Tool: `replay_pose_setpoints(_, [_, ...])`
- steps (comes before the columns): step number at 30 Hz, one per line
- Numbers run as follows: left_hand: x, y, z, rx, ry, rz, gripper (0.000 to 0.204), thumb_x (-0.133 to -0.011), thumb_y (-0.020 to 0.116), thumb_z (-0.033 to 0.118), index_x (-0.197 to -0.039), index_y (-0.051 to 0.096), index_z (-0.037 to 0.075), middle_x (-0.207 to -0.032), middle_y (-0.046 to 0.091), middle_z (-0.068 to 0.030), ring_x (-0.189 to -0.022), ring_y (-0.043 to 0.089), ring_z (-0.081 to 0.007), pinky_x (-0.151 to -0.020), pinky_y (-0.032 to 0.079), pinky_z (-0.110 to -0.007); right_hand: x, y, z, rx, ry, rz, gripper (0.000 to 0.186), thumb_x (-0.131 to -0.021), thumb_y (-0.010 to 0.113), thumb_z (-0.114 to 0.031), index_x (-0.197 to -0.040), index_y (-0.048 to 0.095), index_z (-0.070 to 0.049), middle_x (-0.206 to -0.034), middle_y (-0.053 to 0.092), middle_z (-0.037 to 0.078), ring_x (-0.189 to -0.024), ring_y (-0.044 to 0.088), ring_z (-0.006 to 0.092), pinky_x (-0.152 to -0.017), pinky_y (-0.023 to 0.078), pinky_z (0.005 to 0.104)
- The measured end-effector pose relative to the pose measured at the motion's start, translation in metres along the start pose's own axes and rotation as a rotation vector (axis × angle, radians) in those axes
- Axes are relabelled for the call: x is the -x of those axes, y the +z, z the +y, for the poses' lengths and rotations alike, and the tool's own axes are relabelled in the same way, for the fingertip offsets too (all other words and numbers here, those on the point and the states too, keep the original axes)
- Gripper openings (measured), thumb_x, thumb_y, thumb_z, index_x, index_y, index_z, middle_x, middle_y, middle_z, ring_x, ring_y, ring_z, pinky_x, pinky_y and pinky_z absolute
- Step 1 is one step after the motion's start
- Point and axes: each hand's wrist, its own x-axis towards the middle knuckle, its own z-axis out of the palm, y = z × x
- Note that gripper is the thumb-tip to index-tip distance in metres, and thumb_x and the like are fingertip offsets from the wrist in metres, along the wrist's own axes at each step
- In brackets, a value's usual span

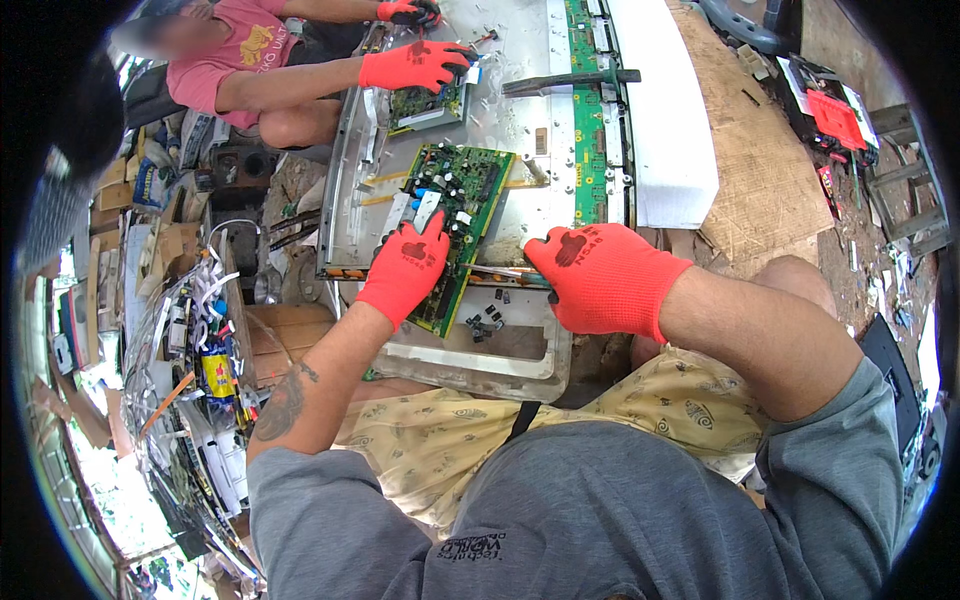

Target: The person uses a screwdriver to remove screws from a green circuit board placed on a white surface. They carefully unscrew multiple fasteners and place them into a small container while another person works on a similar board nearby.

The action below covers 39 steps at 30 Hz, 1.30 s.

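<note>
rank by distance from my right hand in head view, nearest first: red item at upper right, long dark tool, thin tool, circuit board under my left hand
1. Thin tool: in your right hand
2. Circuit board: just left, under your left hand
3. Long dark tool: straight ahead
4. Red item: upper right

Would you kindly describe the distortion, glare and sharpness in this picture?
In the head view, edges bow near the dark fisheye rim; bright light washes out patches at lower left; the green board under the left hand looks fairly sharp, the co-worker's head blurred.
</note>
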Motion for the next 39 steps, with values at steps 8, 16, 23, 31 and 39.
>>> replay_pose_setpoints(8, [0.001, 0.001, -0.004, -0.003, 0.022, 0.012, 0.026, -0.092, 0.056, 0.012, -0.116, 0.063, 0.006, -0.149, 0.053, -0.0140, -0.094, 0.067, -0.0312, -0.076, 0.058, -0.044, 0.000, -0.003, -0.003, -0.008, 0.008, -0.023, 0.035, -0.080, 0.066, -0.017, -0.110, 0.061, -0.001, -0.098, 0.072, 0.019, -0.093, 0.072, 0.0379, -0.077, 0.057, 0.0477])
replay_pose_setpoints(16, [0.002, 0.003, 0.000, -0.062, 0.002, 0.020, 0.023, -0.093, 0.056, 0.014, -0.112, 0.066, 0.008, -0.147, 0.054, -0.0113, -0.097, 0.065, -0.0312, -0.080, 0.056, -0.045, 0.001, 0.000, -0.002, -0.010, -0.014, 0.010, 0.033, -0.079, 0.066, -0.016, -0.109, 0.061, -0.001, -0.096, 0.072, 0.018, -0.092, 0.072, 0.0379, -0.077, 0.057, 0.0475])
replay_pose_setpoints(23, [0.005, 0.003, -0.003, -0.047, 0.014, 0.041, 0.024, -0.093, 0.057, 0.014, -0.115, 0.066, 0.009, -0.150, 0.051, -0.0105, -0.109, 0.062, -0.0337, -0.091, 0.053, -0.048, 0.001, 0.000, -0.003, -0.005, -0.007, 0.002, 0.034, -0.079, 0.067, -0.017, -0.109, 0.061, -0.001, -0.096, 0.072, 0.018, -0.092, 0.072, 0.0380, -0.077, 0.057, 0.0475])
replay_pose_setpoints(31, [0.007, 0.006, -0.007, -0.037, 0.110, 0.089, 0.026, -0.093, 0.056, 0.014, -0.117, 0.066, 0.009, -0.151, 0.051, -0.0116, -0.111, 0.061, -0.0352, -0.093, 0.052, -0.048, 0.001, 0.000, -0.003, -0.002, -0.001, -0.007, 0.035, -0.078, 0.067, -0.017, -0.109, 0.061, -0.001, -0.096, 0.072, 0.019, -0.092, 0.072, 0.0376, -0.078, 0.057, 0.0475])
replay_pose_setpoints(39, [0.004, 0.009, -0.007, 0.017, 0.052, 0.099, 0.024, -0.092, 0.057, 0.013, -0.113, 0.065, 0.006, -0.148, 0.053, -0.0132, -0.104, 0.063, -0.0337, -0.086, 0.053, -0.047, -0.001, 0.002, -0.003, 0.012, -0.004, -0.010, 0.035, -0.079, 0.066, -0.017, -0.110, 0.062, -0.001, -0.097, 0.072, 0.019, -0.092, 0.072, 0.0374, -0.078, 0.057, 0.0473])
